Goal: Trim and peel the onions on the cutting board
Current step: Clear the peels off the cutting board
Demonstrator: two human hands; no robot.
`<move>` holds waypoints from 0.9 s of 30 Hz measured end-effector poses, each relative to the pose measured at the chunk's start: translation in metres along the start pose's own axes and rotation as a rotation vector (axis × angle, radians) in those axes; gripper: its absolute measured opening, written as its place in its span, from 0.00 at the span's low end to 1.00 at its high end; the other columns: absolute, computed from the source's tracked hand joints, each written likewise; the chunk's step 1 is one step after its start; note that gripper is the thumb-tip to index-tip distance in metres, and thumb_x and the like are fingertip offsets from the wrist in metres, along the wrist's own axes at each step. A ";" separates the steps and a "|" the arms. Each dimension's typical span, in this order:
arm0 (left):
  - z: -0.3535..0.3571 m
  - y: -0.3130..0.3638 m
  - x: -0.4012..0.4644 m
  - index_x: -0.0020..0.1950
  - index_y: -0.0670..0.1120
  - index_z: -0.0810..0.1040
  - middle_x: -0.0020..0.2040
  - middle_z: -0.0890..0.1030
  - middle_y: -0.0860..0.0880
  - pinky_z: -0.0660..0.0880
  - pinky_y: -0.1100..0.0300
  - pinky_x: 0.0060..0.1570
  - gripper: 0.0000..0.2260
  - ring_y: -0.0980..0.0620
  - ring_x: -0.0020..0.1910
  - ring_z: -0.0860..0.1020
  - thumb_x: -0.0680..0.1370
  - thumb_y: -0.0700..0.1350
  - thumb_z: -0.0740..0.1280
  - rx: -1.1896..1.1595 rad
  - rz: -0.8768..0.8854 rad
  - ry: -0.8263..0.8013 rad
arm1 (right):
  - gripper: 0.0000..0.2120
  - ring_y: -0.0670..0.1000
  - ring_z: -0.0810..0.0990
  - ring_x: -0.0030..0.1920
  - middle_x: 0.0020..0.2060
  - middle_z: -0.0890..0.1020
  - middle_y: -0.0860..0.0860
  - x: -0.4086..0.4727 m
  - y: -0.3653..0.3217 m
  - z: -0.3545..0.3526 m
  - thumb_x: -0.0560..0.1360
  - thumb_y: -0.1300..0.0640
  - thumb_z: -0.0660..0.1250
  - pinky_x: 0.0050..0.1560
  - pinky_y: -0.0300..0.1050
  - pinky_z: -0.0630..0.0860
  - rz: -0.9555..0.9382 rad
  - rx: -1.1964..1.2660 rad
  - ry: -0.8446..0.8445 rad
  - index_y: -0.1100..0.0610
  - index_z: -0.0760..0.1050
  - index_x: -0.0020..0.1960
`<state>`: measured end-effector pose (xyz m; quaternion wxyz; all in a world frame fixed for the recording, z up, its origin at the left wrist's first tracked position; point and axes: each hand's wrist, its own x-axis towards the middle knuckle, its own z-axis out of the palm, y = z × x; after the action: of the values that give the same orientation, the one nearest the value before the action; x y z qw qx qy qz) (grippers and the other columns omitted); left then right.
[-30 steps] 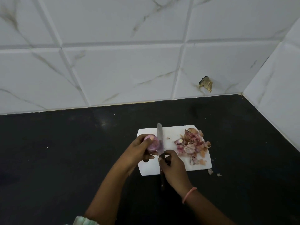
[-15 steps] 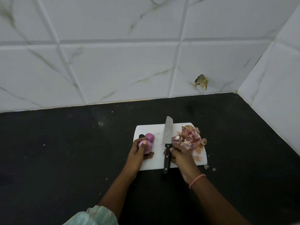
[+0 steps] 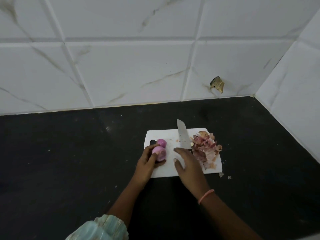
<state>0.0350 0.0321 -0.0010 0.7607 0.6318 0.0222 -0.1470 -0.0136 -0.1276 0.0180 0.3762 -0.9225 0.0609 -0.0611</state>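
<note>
While a peeled onion [image 3: 159, 153] is gripped by the curled left hand [image 3: 148, 163] at the cutting board's [image 3: 166, 171] left edge, the right hand [image 3: 187, 162] is spread flat over the knife [image 3: 182, 135] handle, nothing grasped.

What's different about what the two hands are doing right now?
The left hand curls its fingers round a peeled onion; the right hand holds nothing, its fingers straight. The left hand is at the cutting board's left edge, while the right hand is over the knife's handle beside the peel pile. Both are over the board.
</note>
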 end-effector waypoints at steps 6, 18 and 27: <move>0.000 -0.001 -0.004 0.63 0.54 0.76 0.57 0.81 0.54 0.80 0.58 0.53 0.15 0.56 0.55 0.82 0.78 0.49 0.71 0.129 0.056 -0.024 | 0.18 0.45 0.68 0.68 0.66 0.75 0.48 0.003 0.006 -0.005 0.78 0.60 0.64 0.71 0.46 0.65 -0.100 -0.033 0.129 0.52 0.74 0.67; 0.012 -0.013 -0.012 0.66 0.55 0.73 0.59 0.73 0.59 0.74 0.66 0.51 0.16 0.62 0.53 0.76 0.79 0.53 0.68 0.566 0.212 0.063 | 0.46 0.58 0.46 0.78 0.78 0.43 0.52 -0.009 0.085 -0.045 0.73 0.44 0.70 0.74 0.54 0.52 0.053 -0.328 0.159 0.41 0.41 0.77; 0.011 -0.008 -0.013 0.62 0.54 0.73 0.53 0.78 0.58 0.78 0.56 0.48 0.13 0.53 0.49 0.80 0.79 0.53 0.68 0.558 0.156 0.170 | 0.21 0.55 0.74 0.59 0.63 0.76 0.52 0.029 0.085 -0.063 0.74 0.64 0.66 0.58 0.42 0.70 -0.102 -0.389 0.033 0.52 0.76 0.65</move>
<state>0.0192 0.0228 -0.0038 0.5621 0.8263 -0.0038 -0.0350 -0.0011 -0.2357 0.0052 0.1865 -0.9785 0.0311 -0.0823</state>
